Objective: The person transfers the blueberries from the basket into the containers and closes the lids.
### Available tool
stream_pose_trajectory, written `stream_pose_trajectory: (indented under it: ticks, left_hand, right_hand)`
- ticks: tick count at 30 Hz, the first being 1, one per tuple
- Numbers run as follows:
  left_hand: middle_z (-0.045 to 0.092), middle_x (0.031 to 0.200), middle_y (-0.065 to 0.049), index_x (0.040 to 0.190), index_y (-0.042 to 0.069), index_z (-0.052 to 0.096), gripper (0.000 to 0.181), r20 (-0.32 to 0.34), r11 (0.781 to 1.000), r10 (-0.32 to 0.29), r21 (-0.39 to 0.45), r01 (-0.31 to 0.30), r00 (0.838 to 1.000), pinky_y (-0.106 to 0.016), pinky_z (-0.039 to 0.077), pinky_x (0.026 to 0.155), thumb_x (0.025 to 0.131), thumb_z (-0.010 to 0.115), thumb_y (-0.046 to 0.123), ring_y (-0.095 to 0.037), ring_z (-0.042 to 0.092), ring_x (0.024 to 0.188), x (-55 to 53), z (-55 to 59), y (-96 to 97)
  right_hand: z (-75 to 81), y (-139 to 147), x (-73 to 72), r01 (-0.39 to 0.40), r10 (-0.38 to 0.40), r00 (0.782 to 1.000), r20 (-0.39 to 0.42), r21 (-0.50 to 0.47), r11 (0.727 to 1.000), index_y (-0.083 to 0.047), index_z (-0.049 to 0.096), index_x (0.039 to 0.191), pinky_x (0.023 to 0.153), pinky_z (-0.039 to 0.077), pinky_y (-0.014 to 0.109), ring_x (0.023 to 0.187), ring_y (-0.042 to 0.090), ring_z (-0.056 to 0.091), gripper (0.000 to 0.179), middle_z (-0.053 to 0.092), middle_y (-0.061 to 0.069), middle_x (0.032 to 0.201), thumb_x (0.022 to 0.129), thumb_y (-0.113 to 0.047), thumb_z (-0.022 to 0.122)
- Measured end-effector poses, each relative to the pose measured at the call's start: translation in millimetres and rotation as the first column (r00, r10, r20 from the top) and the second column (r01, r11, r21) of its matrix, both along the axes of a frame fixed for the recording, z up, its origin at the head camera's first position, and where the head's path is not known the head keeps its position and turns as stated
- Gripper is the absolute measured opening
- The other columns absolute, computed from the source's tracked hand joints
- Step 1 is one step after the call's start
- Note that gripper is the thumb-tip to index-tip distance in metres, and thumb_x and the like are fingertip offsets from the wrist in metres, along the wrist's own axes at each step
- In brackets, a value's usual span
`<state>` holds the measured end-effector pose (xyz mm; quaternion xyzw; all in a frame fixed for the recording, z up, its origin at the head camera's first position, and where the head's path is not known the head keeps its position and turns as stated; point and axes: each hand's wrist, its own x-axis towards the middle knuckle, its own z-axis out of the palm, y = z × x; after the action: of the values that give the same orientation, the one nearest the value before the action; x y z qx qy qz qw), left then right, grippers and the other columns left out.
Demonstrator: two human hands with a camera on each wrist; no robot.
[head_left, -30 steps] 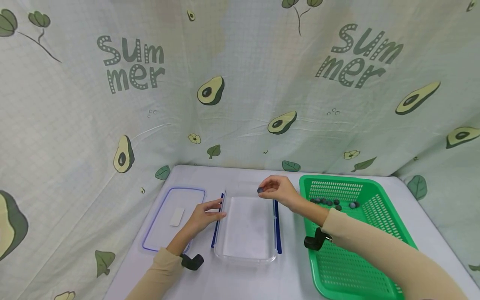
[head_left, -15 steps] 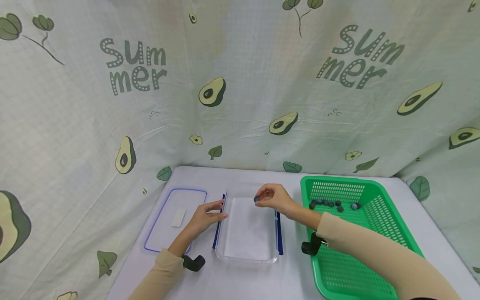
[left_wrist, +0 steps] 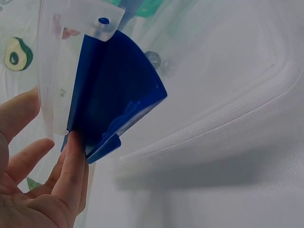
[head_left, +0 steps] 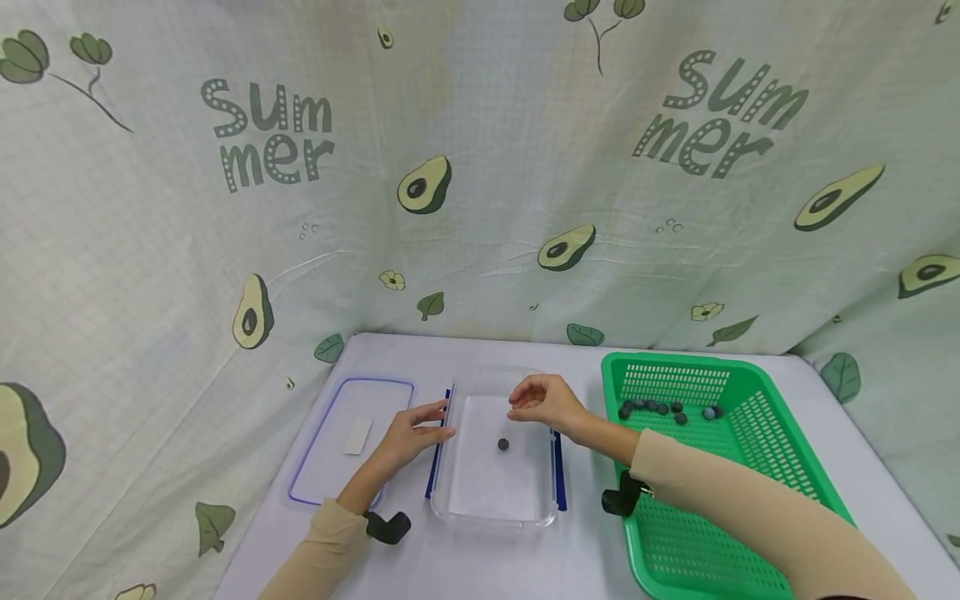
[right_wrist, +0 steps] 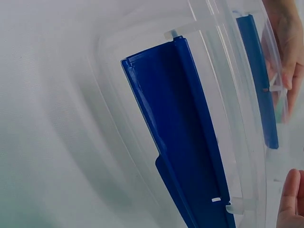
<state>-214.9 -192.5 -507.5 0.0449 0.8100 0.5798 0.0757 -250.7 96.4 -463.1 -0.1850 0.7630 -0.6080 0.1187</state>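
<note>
A clear plastic box with blue side latches stands mid-table. One dark blueberry lies on its floor; the left wrist view shows the blueberry through the plastic. My right hand hovers over the box's far right part, thumb and fingertips close together with nothing held. My left hand is at the left wall, its fairly straight fingers touching the blue latch. In the right wrist view the other latch hangs outward.
A green slotted basket stands on the right, with several blueberries near its back left. A clear lid with a blue edge lies left of the box, bearing a white rectangle. A patterned curtain hangs behind the table.
My right hand has moved left and slightly nearer over the box and let go of the blueberry, which now lies on the box floor. My left hand has stayed at the left wall.
</note>
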Motion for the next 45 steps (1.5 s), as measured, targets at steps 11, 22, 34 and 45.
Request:
stream_pose_trajectory:
  ticks: [11, 22, 34, 45]
  left_hand:
    - [0.060, 0.130, -0.025, 0.141, -0.001, 0.053, 0.059, 0.000, 1.000, -0.022, -0.004, 0.022, 1.000, -0.045, 0.054, 0.091, 0.089, 0.076, 0.013, -0.038, 0.065, 0.110, 2.4, 5.9, 2.8]
    - [0.062, 0.128, -0.021, 0.140, 0.004, 0.056, 0.060, -0.004, 1.000, -0.014, -0.004, 0.014, 1.000, -0.041, 0.055, 0.090, 0.087, 0.079, 0.020, -0.035, 0.065, 0.110, -3.0, -0.6, -0.5]
    - [0.064, 0.126, -0.019, 0.138, 0.004, 0.059, 0.057, -0.010, 1.000, 0.015, -0.015, -0.015, 1.000, -0.045, 0.055, 0.089, 0.087, 0.080, 0.016, -0.036, 0.065, 0.109, 1.6, 3.1, 2.0]
    - [0.064, 0.128, -0.019, 0.139, 0.006, 0.059, 0.058, 0.002, 1.000, 0.007, -0.013, -0.007, 1.000, -0.045, 0.054, 0.090, 0.087, 0.079, 0.019, -0.036, 0.065, 0.110, 0.2, 1.1, 2.7]
  right_hand:
    - [7.5, 15, -1.9, 0.041, -0.040, 0.999, 0.018, -0.006, 0.999, 0.011, 0.069, 0.102, 0.075, 0.057, 0.026, 0.084, 0.018, 0.070, 0.024, 0.072, 0.017, 0.094, 0.082, 0.003, 0.078]
    - [24.1, 34, -6.6, 0.099, -0.099, 0.995, -0.011, -0.009, 0.995, 0.011, 0.069, 0.106, 0.078, 0.057, 0.025, 0.087, 0.021, 0.070, 0.026, 0.072, 0.019, 0.099, 0.085, -0.002, 0.078]
    - [38.5, 72, -8.2, 0.185, -0.185, 0.983, -0.012, -0.027, 0.982, 0.011, 0.068, 0.109, 0.079, 0.056, 0.025, 0.086, 0.012, 0.070, 0.029, 0.072, 0.017, 0.101, 0.086, -0.005, 0.078]
    - [43.6, 110, -4.0, 0.250, -0.250, 0.968, -0.039, -0.004, 0.968, 0.014, 0.066, 0.110, 0.083, 0.057, 0.032, 0.085, 0.008, 0.069, 0.032, 0.071, 0.018, 0.102, 0.088, -0.007, 0.077]
